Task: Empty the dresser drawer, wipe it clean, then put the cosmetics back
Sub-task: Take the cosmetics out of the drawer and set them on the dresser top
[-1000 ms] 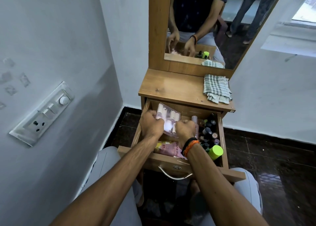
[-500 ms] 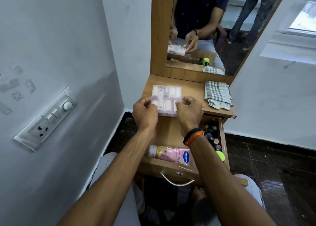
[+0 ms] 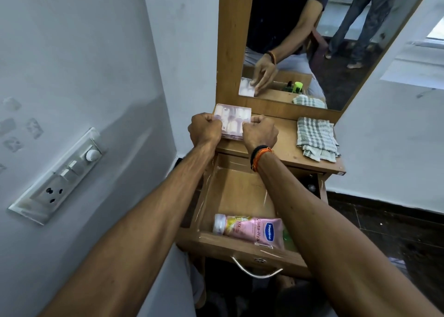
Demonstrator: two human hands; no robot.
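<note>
A clear plastic case (image 3: 232, 118) of pale cosmetics sits low over the back left of the wooden dresser top (image 3: 283, 146), held at both ends. My left hand (image 3: 204, 129) grips its left end and my right hand (image 3: 260, 133) its right end. Below, the drawer (image 3: 230, 196) stands pulled out. A pink lotion tube (image 3: 249, 229) lies on its side at the drawer's front. My right forearm hides the drawer's right part, where small bottles (image 3: 311, 187) barely show.
A folded checked cloth (image 3: 316, 139) lies on the right of the dresser top. The mirror (image 3: 312, 40) rises behind it. A switch panel (image 3: 57, 180) is on the left wall, close to my left arm. Dark tiled floor (image 3: 389, 232) lies to the right.
Both hands lifted the plastic case out of the drawer and carried it up and back to the dresser top's left rear. The drawer's left part now lies bare except for the lotion tube.
</note>
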